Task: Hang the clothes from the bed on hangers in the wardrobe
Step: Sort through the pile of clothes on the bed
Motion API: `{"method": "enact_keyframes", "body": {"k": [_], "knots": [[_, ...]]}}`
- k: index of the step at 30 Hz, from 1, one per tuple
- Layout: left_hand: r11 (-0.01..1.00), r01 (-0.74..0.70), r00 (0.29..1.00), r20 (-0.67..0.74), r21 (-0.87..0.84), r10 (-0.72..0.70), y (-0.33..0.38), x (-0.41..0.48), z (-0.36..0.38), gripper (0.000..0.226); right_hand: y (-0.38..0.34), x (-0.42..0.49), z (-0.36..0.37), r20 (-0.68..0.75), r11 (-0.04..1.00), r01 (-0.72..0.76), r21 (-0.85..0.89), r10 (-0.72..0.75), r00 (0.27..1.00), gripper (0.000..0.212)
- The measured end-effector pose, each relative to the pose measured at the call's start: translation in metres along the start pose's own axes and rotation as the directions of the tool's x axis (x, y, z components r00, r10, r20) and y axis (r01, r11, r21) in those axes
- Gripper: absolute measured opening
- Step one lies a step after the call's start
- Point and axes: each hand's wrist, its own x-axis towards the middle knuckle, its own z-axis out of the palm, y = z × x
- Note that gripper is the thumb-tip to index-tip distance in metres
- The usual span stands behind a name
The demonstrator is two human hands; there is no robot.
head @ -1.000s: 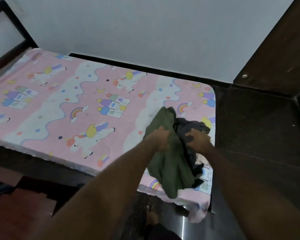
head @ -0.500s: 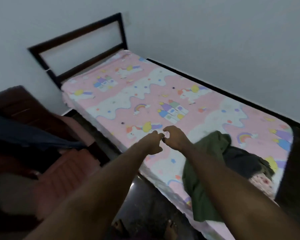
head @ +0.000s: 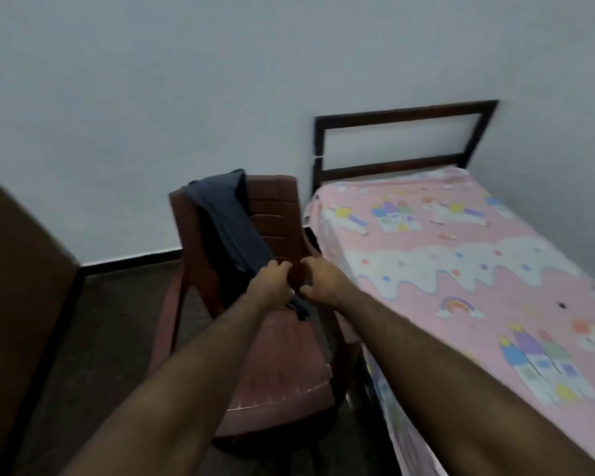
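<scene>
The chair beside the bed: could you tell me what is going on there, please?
A person reaches both hands to a dark blue garment draped over the back of the brown chair. The left hand grips its lower end; the right hand is curled close by, its hold unclear. The bed stands alongside.

A dark blue garment (head: 225, 221) hangs over the backrest of the chair (head: 275, 207) at about 11 o'clock from the view's middle, and its lower end is held by the left hand (head: 272, 281). The bed (head: 461, 266), at 3 o'clock, has a flat pink sheet with cartoon prints.
</scene>
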Motion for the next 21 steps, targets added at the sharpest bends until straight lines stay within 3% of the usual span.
{"method": "enact_keyframes", "body": {"k": [4,8,15,21], "knots": [[0.983,0.152,0.984,-0.075,-0.107,-0.161,-0.092,0.026,-0.051,0.074,-0.080,0.085,0.006,0.040,0.995,0.102,-0.001,-0.102,0.994,0.071],[0.950,0.197,0.961,-0.144,-0.242,-0.236,-0.146,0.059,-0.087,0.086,-0.122,0.151,0.013,0.060,0.988,0.152,-0.017,-0.151,0.987,0.081],[0.901,0.194,0.929,-0.221,-0.389,-0.296,-0.199,0.134,-0.117,0.096,-0.128,0.255,0.010,0.060,1.000,0.029,0.009,-0.030,0.998,0.095],[0.905,0.208,0.884,-0.326,-0.370,-0.336,-0.226,0.200,-0.126,0.087,-0.117,0.336,0.012,-0.029,0.998,0.004,0.069,-0.002,1.000,0.101]]}}
